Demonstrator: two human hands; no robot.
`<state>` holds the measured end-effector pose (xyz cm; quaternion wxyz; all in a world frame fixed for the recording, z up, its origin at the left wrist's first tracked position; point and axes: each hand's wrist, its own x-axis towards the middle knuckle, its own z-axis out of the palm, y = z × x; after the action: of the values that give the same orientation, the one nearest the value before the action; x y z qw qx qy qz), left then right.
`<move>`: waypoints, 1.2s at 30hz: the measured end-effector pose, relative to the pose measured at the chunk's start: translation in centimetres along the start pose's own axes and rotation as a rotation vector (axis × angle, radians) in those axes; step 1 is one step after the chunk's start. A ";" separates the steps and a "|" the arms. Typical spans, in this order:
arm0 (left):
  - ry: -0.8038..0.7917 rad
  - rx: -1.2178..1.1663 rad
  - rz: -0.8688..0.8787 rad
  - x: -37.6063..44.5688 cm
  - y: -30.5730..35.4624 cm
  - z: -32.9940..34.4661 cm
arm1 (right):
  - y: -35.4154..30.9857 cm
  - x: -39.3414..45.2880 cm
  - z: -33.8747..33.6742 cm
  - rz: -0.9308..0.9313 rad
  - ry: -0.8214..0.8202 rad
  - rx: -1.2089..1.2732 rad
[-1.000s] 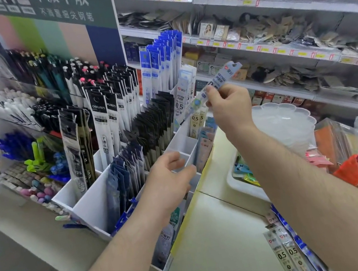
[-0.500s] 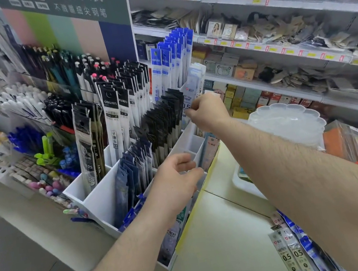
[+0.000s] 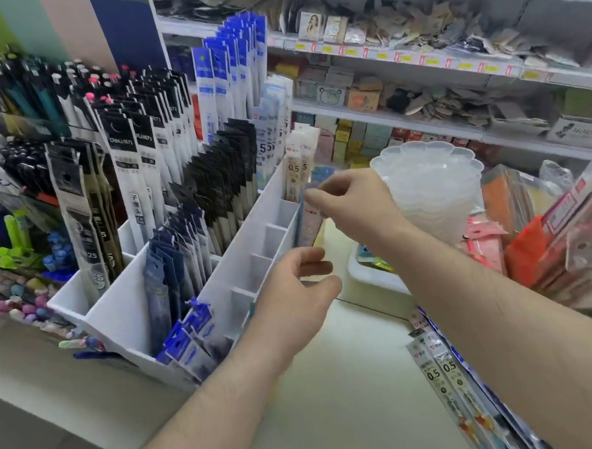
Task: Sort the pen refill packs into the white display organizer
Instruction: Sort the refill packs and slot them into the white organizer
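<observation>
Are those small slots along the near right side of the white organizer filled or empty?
Mostly empty: the small slots of the white organizer show bare walls, while dark blue refill packs fill the row beside them.

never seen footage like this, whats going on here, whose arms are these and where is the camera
There is no machine here. The camera sits on a person's head and looks forward and down, so the two bare arms are their own. They stand at a shop counter. On it stands a white display organizer holding upright pen refill packs, with several small compartments showing nothing inside. The right hand pinches one refill pack at its top, beside the organizer's right edge. The left hand hovers below, fingers loosely curled, holding nothing. More loose packs lie on the counter at right.
</observation>
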<state>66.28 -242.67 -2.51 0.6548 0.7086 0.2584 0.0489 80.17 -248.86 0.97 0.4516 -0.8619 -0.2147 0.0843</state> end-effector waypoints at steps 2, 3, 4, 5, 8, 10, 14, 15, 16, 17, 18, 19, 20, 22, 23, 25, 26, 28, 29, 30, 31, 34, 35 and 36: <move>-0.059 0.050 0.007 -0.3 -1.2 1.6 | 1.6 -2.9 -1.4 0.060 -0.019 0.052; -0.084 0.075 0.008 -0.5 -1.9 2.5 | 2.6 -4.2 -2.1 0.094 -0.019 0.077; -0.110 0.103 0.008 -0.6 -2.5 3.4 | 3.6 -5.4 -2.9 0.125 -0.014 0.089; -0.139 0.130 0.006 -0.8 -3.1 4.3 | 4.6 -6.6 -3.8 0.152 -0.001 0.091; -0.223 0.194 -0.009 -1.4 -4.9 6.9 | 8.5 -10.1 -6.4 0.237 0.073 0.091; -0.274 0.235 -0.020 -1.6 -5.9 8.4 | 11.6 -12.8 -7.8 0.325 0.137 0.075; -0.345 0.308 -0.041 -1.5 -8.0 10.8 | 17.1 -18.2 -9.0 0.548 0.138 -0.170; -0.364 0.336 -0.042 -1.5 -8.5 11.2 | 18.3 -19.2 -8.9 0.586 0.100 -0.264; -0.384 0.363 -0.046 -1.4 -9.0 11.6 | 19.4 -20.1 -8.7 0.609 0.055 -0.368; -0.401 0.382 -0.056 -1.4 -9.4 11.9 | 20.2 -20.8 -8.3 0.620 0.012 -0.467; -0.414 0.392 -0.067 -1.4 -9.8 12.2 | 20.7 -21.3 -8.0 0.617 -0.019 -0.558; -0.421 0.397 -0.076 -1.4 -10.0 12.4 | 21.1 -21.5 -7.5 0.607 -0.039 -0.641; -0.424 0.398 -0.082 -1.4 -10.2 12.7 | 21.3 -21.6 -7.1 0.599 -0.049 -0.708; -0.421 0.392 -0.087 -1.5 -10.5 13.1 | 21.5 -21.3 -6.4 0.614 -0.061 -0.783; -0.417 0.388 -0.089 -1.6 -10.7 13.3 | 21.8 -21.0 -6.1 0.639 -0.071 -0.797; -0.412 0.390 -0.096 -1.7 -11.0 13.5 | 22.6 -20.2 -5.9 0.727 -0.095 -0.778; -0.408 0.395 -0.100 -1.7 -11.2 13.5 | 23.1 -19.7 -5.8 0.774 -0.107 -0.757; -0.402 0.406 -0.111 -1.8 -11.6 13.4 | 23.9 -19.2 -5.7 0.840 -0.143 -0.719; -0.399 0.408 -0.119 -1.8 -11.9 13.3 | 24.1 -19.1 -5.4 0.849 -0.164 -0.712; -0.395 0.405 -0.128 -1.8 -12.1 13.1 | 24.2 -19.1 -5.1 0.843 -0.182 -0.716; -0.390 0.402 -0.138 -1.8 -12.3 12.8 | 24.1 -19.1 -4.7 0.826 -0.193 -0.731; -0.364 0.405 -0.161 -1.8 -13.2 11.6 | 23.4 -19.3 -3.2 0.721 -0.220 -0.799; -0.353 0.410 -0.169 -1.9 -13.5 11.1 | 23.0 -19.3 -2.6 0.676 -0.236 -0.820; -0.342 0.420 -0.175 -1.8 -13.8 10.6 | 22.5 -19.4 -1.9 0.629 -0.253 -0.834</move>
<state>64.86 -252.94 -16.62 0.5295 0.8016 0.2088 -0.1829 70.11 -270.16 -17.20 -0.0056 -0.9740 -0.0139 0.2262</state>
